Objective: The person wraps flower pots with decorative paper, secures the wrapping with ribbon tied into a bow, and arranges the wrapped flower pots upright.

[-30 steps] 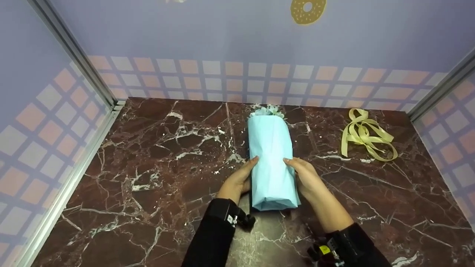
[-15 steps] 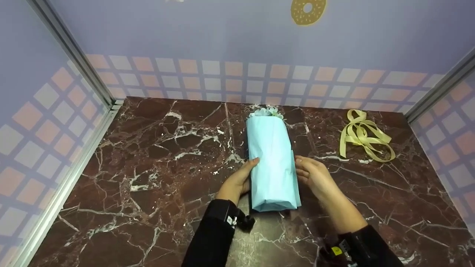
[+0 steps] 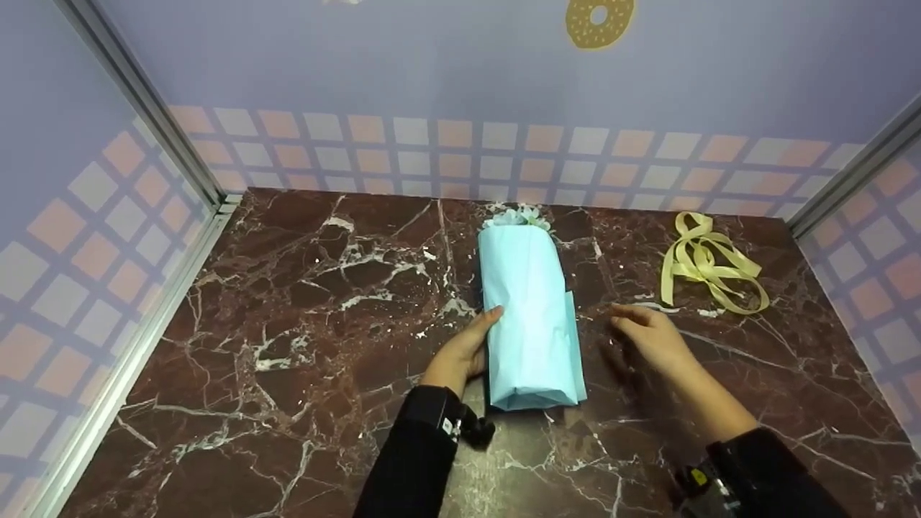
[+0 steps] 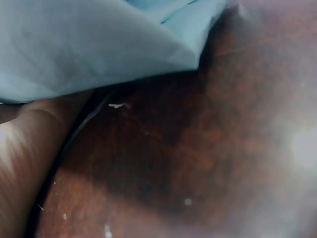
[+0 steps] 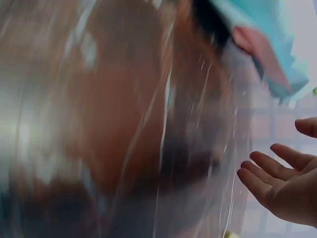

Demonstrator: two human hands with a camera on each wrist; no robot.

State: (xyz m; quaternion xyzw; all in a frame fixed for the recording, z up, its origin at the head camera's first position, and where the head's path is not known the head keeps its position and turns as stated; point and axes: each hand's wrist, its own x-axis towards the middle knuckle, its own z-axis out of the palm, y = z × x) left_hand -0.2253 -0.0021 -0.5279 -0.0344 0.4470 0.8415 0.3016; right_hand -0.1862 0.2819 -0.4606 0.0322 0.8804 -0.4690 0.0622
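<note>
By the left hand, a long bundle wrapped in light-blue paper is held at its left side. The thumb is laid on top of the paper; the other fingers are mostly hidden, so how they lie cannot be told. Nothing is held by the right hand: its fingers are loosely spread, and it is placed to the right of the bundle, apart from it, on the side of the pale-yellow satin ribbon, which is not touched.

The bundle is laid lengthwise near the middle of the dark red, white-veined marble table. Small pale-blue flowers are seen at its far end. Along its right side, a flat light-blue paper edge is left sticking out, and no tie is seen around the wrapping.

The step in hand is judged to be the steadying of the wrapped bundle with one hand, while the other is kept free. For the next move, a firm left hold seems to be required, because the loose edge could be unrolled if pressure is lost. If the ribbon is wanted, a light pinch should be enough.
</note>
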